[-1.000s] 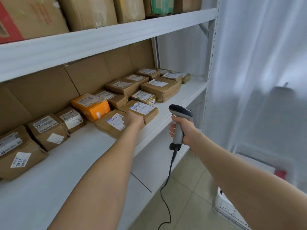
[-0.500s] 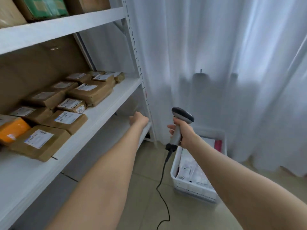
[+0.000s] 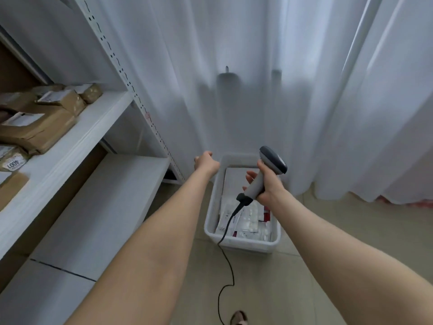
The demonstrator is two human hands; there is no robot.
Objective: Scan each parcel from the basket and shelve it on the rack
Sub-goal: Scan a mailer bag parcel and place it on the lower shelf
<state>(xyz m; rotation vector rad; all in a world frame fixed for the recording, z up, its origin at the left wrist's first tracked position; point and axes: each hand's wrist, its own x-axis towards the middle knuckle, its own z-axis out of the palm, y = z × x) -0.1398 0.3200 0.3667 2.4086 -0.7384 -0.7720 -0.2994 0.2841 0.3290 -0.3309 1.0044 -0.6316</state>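
A white plastic basket (image 3: 243, 245) stands on the floor by the curtain, holding several flat white and red parcels (image 3: 248, 221). My right hand (image 3: 267, 184) grips a grey barcode scanner (image 3: 273, 160) above the basket; its black cable (image 3: 226, 261) trails down to the floor. My left hand (image 3: 206, 161) hangs empty over the basket's left rim, fingers loosely curled. Brown cardboard parcels (image 3: 37, 130) with white labels lie on the white rack shelf (image 3: 77, 141) at the left.
A lower rack shelf (image 3: 98, 207) runs below the parcel shelf. The rack's perforated upright (image 3: 140, 104) stands between shelf and basket. White curtains (image 3: 304, 90) hang behind the basket. Beige floor tiles (image 3: 293, 277) lie around it, and a shoe tip (image 3: 239, 317) shows at the bottom edge.
My left hand left the parcel on the shelf and swung right, empty, to above the basket. The view turned from the rack toward the basket. My right hand kept hold of the scanner.
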